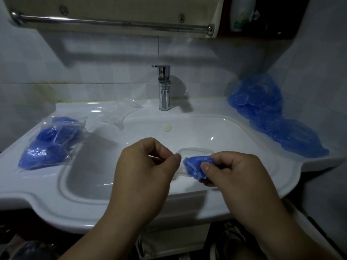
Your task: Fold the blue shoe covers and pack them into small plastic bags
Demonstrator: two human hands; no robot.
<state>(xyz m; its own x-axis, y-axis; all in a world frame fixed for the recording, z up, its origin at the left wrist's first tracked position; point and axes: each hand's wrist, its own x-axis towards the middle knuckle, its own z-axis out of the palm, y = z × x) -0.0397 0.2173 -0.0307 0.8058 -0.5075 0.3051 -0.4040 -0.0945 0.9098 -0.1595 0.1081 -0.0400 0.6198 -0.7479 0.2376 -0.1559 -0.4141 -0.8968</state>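
White sink (187,209) fills the view, tap (164,89) at the back; loose pile of blue shoe covers (266,111) on the right ledge; packed bags of covers (50,141) on the left ledge, empty clear bags (112,113) just behind them; over the basin, left hand (142,171) pinches the edge of a small clear bag (195,152), right hand (238,177) pinches a folded blue cover (194,166) at the bag's mouth.

dim bluish light, soft focus, wide-angle bending at edges.
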